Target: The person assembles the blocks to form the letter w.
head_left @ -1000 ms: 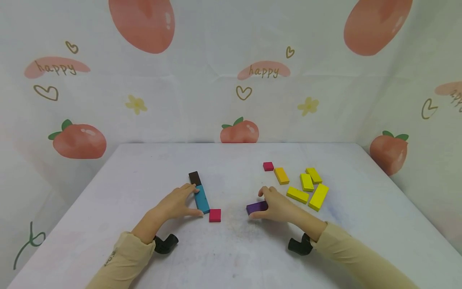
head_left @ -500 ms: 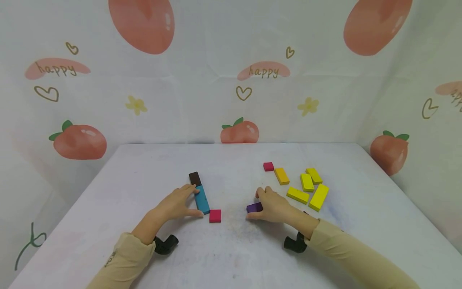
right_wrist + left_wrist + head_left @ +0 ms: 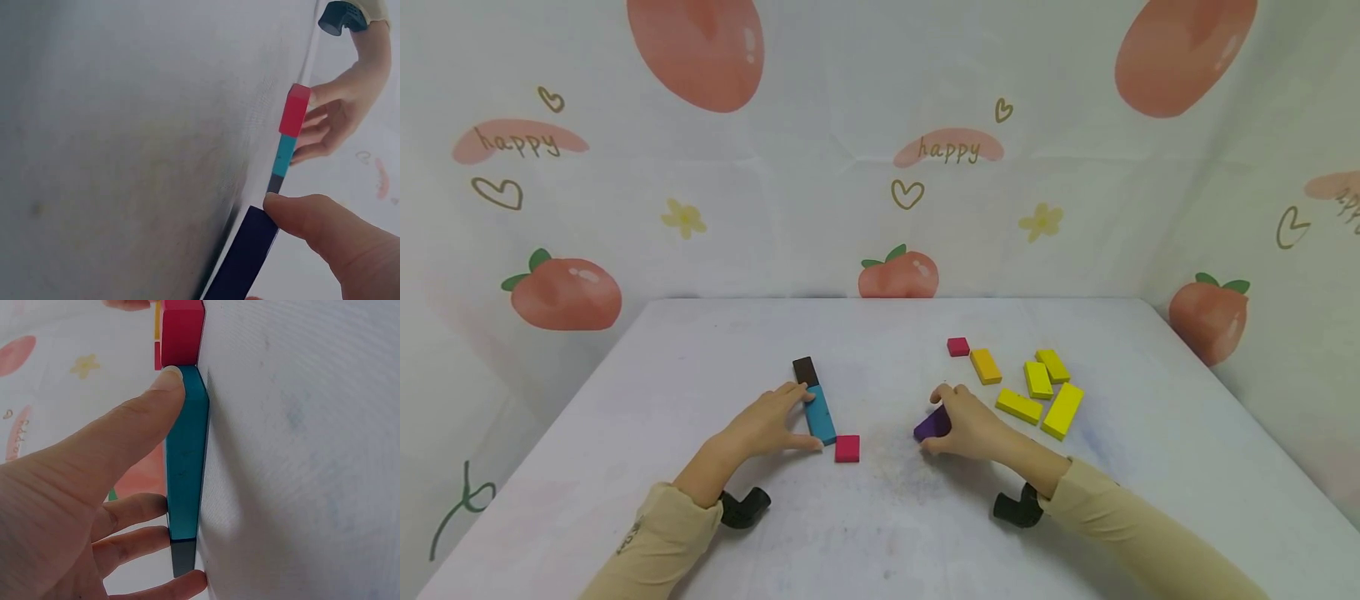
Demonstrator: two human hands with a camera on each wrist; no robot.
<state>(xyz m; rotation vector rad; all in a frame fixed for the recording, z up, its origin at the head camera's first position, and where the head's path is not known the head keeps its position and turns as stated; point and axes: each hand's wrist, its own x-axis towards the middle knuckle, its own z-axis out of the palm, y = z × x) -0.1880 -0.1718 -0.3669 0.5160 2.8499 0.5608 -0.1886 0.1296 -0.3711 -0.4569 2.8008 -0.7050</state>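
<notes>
Where right fingers (image 3: 948,393) pinch, a purple cuboid (image 3: 933,423) slants.

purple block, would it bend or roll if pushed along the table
Probably stiff: the purple block has straight edges and shows no bend in the right hand. It seems unlikely to roll, since its faces are flat. It may slide easily, as its surface looks smooth.
</notes>
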